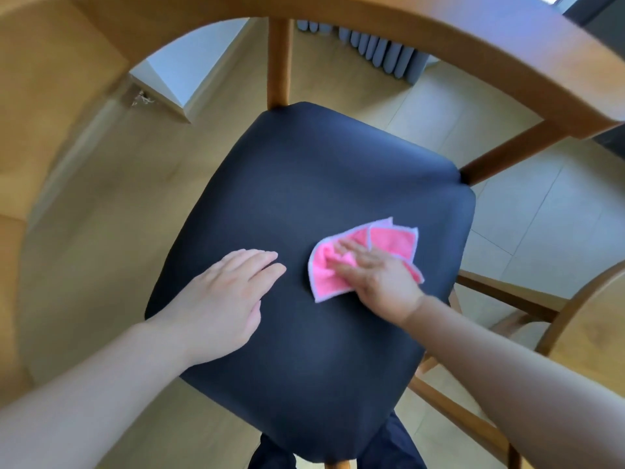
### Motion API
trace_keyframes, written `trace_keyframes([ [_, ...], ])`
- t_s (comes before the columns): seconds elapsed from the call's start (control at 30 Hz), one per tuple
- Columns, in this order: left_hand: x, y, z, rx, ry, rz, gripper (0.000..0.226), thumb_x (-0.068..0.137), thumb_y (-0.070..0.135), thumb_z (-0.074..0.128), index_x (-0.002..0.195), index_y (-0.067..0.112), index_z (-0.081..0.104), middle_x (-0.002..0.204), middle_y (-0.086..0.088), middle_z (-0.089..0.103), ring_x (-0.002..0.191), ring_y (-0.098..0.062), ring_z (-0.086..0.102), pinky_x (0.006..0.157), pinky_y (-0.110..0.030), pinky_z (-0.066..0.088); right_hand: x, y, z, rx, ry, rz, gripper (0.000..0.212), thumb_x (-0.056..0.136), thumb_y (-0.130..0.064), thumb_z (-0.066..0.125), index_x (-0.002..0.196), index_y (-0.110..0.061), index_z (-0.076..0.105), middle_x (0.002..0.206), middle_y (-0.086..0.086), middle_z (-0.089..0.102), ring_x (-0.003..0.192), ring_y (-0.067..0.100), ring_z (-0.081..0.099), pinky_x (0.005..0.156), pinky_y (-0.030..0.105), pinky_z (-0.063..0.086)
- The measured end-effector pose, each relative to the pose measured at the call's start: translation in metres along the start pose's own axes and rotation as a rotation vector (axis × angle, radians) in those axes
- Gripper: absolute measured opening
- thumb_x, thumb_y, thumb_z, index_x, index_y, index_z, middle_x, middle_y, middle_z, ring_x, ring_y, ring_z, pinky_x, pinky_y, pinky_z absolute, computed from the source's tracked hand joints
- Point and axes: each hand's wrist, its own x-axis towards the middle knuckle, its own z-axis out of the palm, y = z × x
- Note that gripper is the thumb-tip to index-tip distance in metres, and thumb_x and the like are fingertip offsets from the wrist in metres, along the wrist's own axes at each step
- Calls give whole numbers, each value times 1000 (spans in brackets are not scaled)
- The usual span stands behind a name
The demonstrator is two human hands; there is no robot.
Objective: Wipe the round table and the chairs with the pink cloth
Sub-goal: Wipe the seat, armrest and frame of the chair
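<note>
Pressing the pink cloth flat against the chair's dark seat, our right hand lies on it with fingers straight, palm down, gripping nothing. Our left hand rests beside it on the same seat, fingers extended and together, apart from the cloth. Above curves the wooden backrest.

Pale wood floor, grey radiator
</note>
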Motion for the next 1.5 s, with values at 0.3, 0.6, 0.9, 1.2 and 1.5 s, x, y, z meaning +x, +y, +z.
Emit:
trace_keyframes([
  [0.3, -22, -28, -17, 59, 18, -52, 57, 70, 8, 74, 125, 12, 61, 130, -3, 58, 120, -24, 56, 101, -29, 31, -1, -6, 8, -78, -205, -360, 53, 79, -3, 70, 130, -14, 61, 137, 8, 55, 129, 32, 48, 97, 50, 47],
  [0.6, -16, -31, -9, 57, 42, -47, 57, 64, 8, 78, 119, 13, 64, 125, -2, 62, 114, -23, 60, 98, -28, 33, 51, 45, -15, -59, -135, -231, 45, 76, 12, 69, 119, -1, 66, 125, 26, 58, 114, 50, 54, 90, 64, 44],
  [0.9, -3, -37, -8, 32, 47, -55, 55, 67, 7, 75, 121, 12, 63, 126, -3, 61, 116, -24, 59, 100, -31, 32, 136, 111, -35, -95, 82, 343, 39, 98, -9, 46, 135, -17, 55, 141, 7, 51, 134, 29, 42, 105, 40, 35],
  [1.2, -12, -42, -17, 38, 27, -71, 55, 63, 7, 79, 116, 11, 65, 121, -5, 64, 111, -25, 62, 99, -34, 35, 133, 75, -20, -97, -49, 318, 51, 93, 0, 48, 139, -21, 49, 144, 10, 46, 136, 32, 40, 107, 43, 39],
  [1.5, -31, -53, -33, -22, -13, -154, 51, 75, 8, 70, 124, 12, 60, 131, -3, 57, 123, -24, 53, 102, -27, 26, 80, -52, 41, 13, -196, -269, 61, 64, 16, 72, 122, -3, 64, 126, 21, 60, 117, 42, 56, 95, 57, 45],
])
